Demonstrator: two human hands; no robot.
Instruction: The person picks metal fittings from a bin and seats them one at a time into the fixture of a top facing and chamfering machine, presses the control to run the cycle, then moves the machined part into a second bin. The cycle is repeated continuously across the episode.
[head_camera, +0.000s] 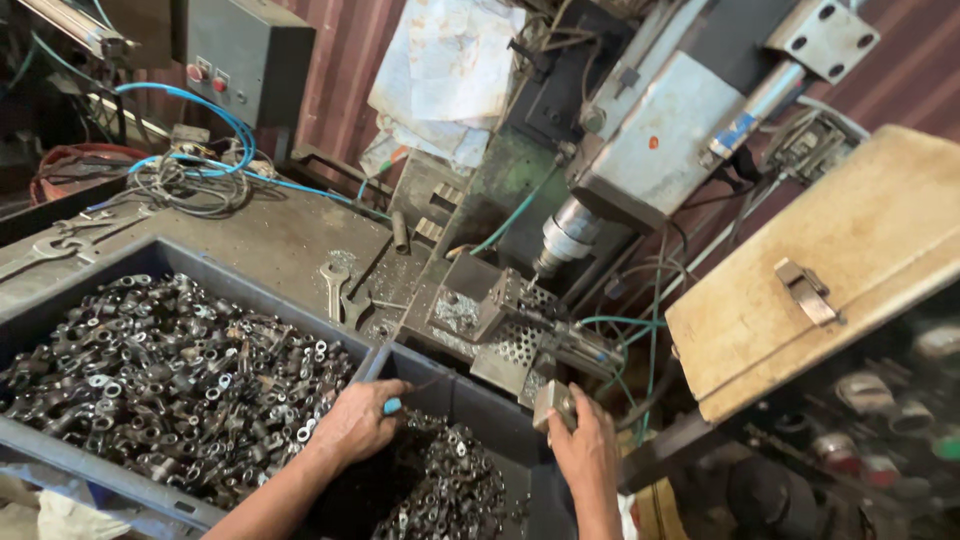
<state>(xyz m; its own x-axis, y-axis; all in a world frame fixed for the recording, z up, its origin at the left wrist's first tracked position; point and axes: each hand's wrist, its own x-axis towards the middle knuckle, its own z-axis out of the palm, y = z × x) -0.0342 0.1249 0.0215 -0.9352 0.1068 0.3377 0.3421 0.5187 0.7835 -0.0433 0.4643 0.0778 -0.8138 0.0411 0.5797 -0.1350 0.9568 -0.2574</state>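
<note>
My left hand (358, 420) rests on the rim between two grey bins, its fingers curled around a small tool with a blue tip (392, 405). The left bin (60, 300) is heaped with small dark metal ring parts (180, 370). The right bin (480, 400) holds a smaller pile of the same kind of parts (450, 495). My right hand (585, 450) grips a small grey metal block (553, 402) at the right bin's far edge, just below the perforated fixture (510, 330) under a drill spindle (562, 240).
A grey drilling machine (660, 140) leans over the fixture. Spanners (335, 285) lie on the greasy bench. Blue hose and coiled wires (190, 170) sit at back left near a control box (250, 55). A beige hinged cover (850, 260) fills the right.
</note>
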